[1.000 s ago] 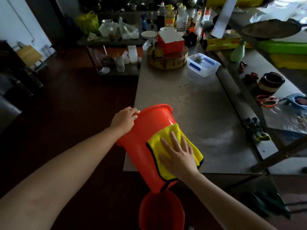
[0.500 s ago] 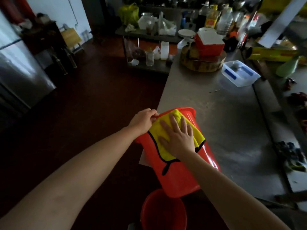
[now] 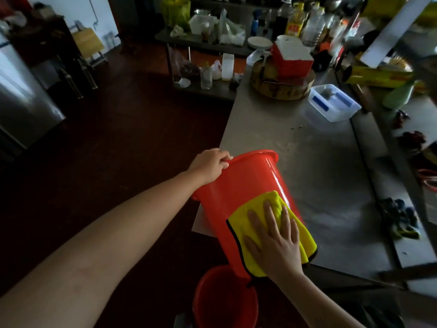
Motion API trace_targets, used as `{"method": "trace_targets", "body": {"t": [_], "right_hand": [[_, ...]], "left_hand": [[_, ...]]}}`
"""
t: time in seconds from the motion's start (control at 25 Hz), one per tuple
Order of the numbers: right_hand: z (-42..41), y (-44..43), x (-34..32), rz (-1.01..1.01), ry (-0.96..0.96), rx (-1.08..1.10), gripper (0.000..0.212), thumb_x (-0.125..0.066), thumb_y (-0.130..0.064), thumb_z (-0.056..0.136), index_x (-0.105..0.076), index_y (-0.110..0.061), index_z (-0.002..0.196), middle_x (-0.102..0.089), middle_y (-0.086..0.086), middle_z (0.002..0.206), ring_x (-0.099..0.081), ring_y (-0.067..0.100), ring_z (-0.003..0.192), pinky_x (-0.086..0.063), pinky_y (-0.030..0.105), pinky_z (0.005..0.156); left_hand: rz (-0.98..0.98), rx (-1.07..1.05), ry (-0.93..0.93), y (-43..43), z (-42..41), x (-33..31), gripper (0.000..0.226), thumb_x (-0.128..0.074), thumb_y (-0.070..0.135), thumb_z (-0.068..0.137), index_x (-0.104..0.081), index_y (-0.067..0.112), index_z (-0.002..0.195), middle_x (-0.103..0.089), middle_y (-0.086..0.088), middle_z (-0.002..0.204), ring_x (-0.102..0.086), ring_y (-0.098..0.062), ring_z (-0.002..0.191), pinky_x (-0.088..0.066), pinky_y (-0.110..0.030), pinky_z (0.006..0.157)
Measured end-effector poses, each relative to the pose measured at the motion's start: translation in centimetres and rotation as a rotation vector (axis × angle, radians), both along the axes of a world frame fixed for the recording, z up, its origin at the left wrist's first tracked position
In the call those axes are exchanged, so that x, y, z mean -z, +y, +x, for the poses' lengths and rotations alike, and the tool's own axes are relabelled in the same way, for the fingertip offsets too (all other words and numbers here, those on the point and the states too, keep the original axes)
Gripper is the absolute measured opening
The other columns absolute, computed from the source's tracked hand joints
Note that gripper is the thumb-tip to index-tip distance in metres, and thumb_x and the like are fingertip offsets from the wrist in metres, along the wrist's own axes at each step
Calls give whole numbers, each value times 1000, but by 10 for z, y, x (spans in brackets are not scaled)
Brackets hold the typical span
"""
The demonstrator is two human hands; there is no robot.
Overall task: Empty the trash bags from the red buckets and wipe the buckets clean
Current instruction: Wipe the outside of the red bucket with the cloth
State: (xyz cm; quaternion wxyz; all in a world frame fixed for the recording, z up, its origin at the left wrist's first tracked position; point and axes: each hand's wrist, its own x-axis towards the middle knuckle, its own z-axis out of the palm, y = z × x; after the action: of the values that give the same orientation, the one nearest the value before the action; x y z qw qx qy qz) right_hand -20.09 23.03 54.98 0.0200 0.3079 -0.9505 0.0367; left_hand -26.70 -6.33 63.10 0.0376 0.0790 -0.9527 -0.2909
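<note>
A red bucket (image 3: 246, 185) lies tilted over the near left corner of the steel table (image 3: 319, 162), mouth facing away from me. My left hand (image 3: 210, 164) grips its rim at the far left. My right hand (image 3: 274, 242) lies flat with straight fingers on a yellow cloth (image 3: 250, 223), pressing it against the bucket's outer wall near the base. A second red bucket (image 3: 224, 301) stands on the floor below, its mouth open upward.
A round wooden chopping block (image 3: 281, 88) with a red-and-white box (image 3: 292, 58) sits at the table's far end beside a clear plastic container (image 3: 333, 105). Bottles and bags crowd the back shelf (image 3: 208, 41). A steel fridge (image 3: 21, 95) stands left across the dark floor.
My right hand has slid the yellow cloth from the bucket's rim down its wall toward the base. My left hand keeps its grip on the rim.
</note>
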Motion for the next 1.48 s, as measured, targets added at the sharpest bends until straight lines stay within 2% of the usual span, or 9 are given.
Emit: {"method": "trace_targets", "body": {"t": [0.32, 0.56, 0.68, 0.76, 0.92, 1.08, 1.2, 1.32, 1.48], "right_hand": [[-42, -115, -16, 111, 22, -25, 69, -32, -68, 98, -14, -43, 159, 9, 1, 170, 14, 43, 153, -7, 70, 117], [-31, -41, -18, -10, -47, 25, 69, -21, -80, 95, 2, -55, 155, 21, -11, 167, 19, 31, 154, -5, 58, 124], [-16, -11, -13, -43, -82, 37, 69, -21, -82, 93, 4, -60, 153, 21, -14, 167, 21, 27, 154, -8, 55, 125], [-11, -6, -11, -52, -77, 31, 69, -22, -83, 93, 2, -59, 153, 17, -13, 168, 19, 28, 154, -10, 55, 124], [-4, -13, -12, -54, -65, 28, 68, -24, -80, 94, -7, -57, 155, 7, -10, 170, 6, 34, 156, -19, 57, 122], [0, -11, -10, -79, -75, 34, 68, -27, -79, 95, -8, -56, 155, 5, -10, 170, 3, 34, 156, -20, 59, 121], [-8, -5, -12, -112, -114, 63, 68, -27, -80, 94, -7, -57, 155, 7, -10, 169, 5, 34, 156, -17, 56, 122], [-32, -3, -19, -169, -191, 130, 69, -24, -83, 91, 6, -64, 150, 22, -17, 165, 15, 29, 155, -11, 53, 124], [-73, -12, -36, -186, -157, 170, 71, -17, -84, 88, 6, -61, 151, 22, -15, 166, 19, 28, 154, -7, 53, 124]], "left_hand": [[-24, 28, -5, 1, -9, -2, 23, -59, 22, 99, -66, 23, 120, -62, 1, 125, -60, -21, 115, -50, -39, 95], [35, 76, -100, -9, -1, -5, 16, -57, 19, 100, -59, 23, 115, -58, 3, 123, -60, -16, 110, -52, -42, 93], [6, 137, -322, -17, -4, -28, 20, -59, 15, 97, -55, 24, 114, -61, 2, 119, -61, -14, 102, -54, -37, 87], [-113, 217, -452, -13, -15, -46, 38, -58, 14, 93, -52, 26, 128, -62, -1, 122, -62, -16, 102, -54, -34, 83], [-150, 200, -346, 34, -59, -49, 48, -56, 32, 97, -52, 14, 142, -58, -10, 139, -56, -28, 125, -44, -30, 101], [-151, 92, -273, 67, -91, -19, 36, -50, 36, 102, -67, 5, 95, -68, -22, 111, -63, -38, 107, -46, -37, 84], [-50, 8, -187, 69, -92, -8, 42, -55, 30, 100, -54, 10, 63, -71, -19, 90, -66, -36, 92, -41, -33, 70], [79, 39, -135, 69, -83, -14, 23, -60, 27, 98, -76, 10, 95, -74, -8, 107, -68, -24, 103, -51, -30, 86], [319, 78, -85, 63, -66, -16, 25, -62, 22, 99, -71, 16, 122, -72, -1, 117, -66, -14, 109, -50, -27, 97]]}}
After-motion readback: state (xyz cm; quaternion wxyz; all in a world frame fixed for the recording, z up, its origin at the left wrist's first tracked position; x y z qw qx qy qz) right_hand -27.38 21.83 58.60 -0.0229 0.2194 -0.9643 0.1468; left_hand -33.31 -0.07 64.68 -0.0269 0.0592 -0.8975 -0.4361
